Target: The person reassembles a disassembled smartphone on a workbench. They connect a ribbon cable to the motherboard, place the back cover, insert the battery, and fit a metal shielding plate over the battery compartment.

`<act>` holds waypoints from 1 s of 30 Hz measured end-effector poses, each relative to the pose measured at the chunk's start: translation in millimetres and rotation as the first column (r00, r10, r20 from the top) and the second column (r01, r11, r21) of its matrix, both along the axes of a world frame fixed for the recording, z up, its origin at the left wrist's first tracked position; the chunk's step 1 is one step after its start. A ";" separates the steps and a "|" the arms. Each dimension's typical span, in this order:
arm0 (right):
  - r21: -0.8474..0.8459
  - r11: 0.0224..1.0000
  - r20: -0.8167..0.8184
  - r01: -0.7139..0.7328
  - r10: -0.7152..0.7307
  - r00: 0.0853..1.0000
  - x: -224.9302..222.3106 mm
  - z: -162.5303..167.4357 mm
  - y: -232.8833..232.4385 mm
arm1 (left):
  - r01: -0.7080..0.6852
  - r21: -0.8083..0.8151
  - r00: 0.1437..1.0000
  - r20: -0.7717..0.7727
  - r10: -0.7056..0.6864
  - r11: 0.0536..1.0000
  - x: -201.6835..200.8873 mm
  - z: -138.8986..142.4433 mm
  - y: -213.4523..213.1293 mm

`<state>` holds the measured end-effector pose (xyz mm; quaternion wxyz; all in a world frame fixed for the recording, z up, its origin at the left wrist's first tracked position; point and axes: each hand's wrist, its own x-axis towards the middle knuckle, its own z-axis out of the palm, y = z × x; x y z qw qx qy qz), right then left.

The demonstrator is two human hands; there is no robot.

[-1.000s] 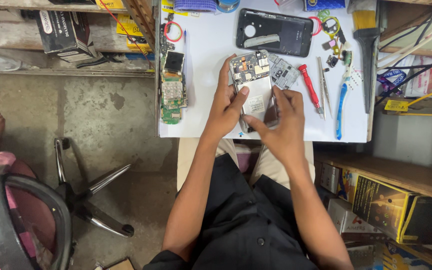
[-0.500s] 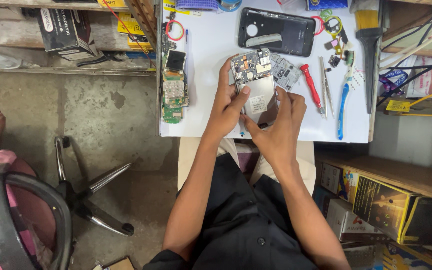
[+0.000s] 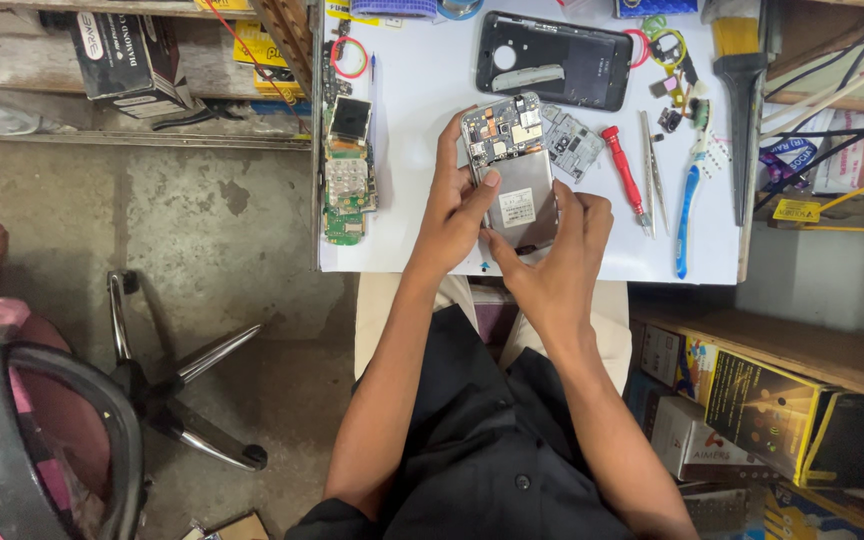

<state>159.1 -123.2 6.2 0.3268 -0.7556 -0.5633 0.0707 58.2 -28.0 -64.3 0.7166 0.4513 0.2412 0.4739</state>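
Both hands grasp the opened phone (image 3: 512, 170) on the white bench (image 3: 412, 120). The left hand (image 3: 455, 210) clamps its left edge, thumb on the silver battery; the right hand (image 3: 555, 262) grips its lower end. A red screwdriver (image 3: 625, 172) lies just right of the phone, a black back cover (image 3: 556, 60) beyond it.
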 end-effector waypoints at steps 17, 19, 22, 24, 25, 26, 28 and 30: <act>-0.022 0.997 -0.026 -0.070 0.069 0.997 13.5 -4.3 0.2 | 0.023 -0.022 0.996 0.087 -0.021 0.999 0.7 -6.4 2.5; -0.042 0.998 -0.251 -0.051 0.039 0.967 25.0 -7.6 0.9 | 0.017 -0.020 0.997 0.069 -0.016 1.000 1.1 -7.4 2.4; -0.022 0.999 -0.537 -0.048 0.029 0.843 44.5 -9.7 0.2 | 0.008 -0.008 0.999 0.039 -0.008 1.000 1.5 -8.0 2.5; -0.010 0.999 -0.658 -0.050 0.031 0.752 50.7 -11.3 0.2 | 0.006 0.003 0.999 0.044 -0.006 1.000 1.9 -7.7 2.7; -0.016 0.998 -0.695 -0.055 0.028 0.718 53.1 -10.9 0.0 | 0.008 -0.001 0.999 0.041 -0.008 1.000 1.6 -7.6 2.5; -0.020 0.998 -0.731 -0.060 0.026 0.682 55.5 -10.3 0.4 | 0.009 -0.005 0.999 0.038 -0.009 1.000 1.8 -7.4 2.2; -0.048 0.998 -0.755 -0.046 -0.006 0.656 54.8 -10.3 2.8 | 0.008 -0.008 0.999 0.040 -0.008 1.000 1.6 -7.1 2.2; -0.061 0.997 -0.764 -0.038 -0.022 0.645 53.3 -10.0 5.2 | 0.006 -0.007 0.999 0.053 -0.006 1.000 1.5 -7.0 2.2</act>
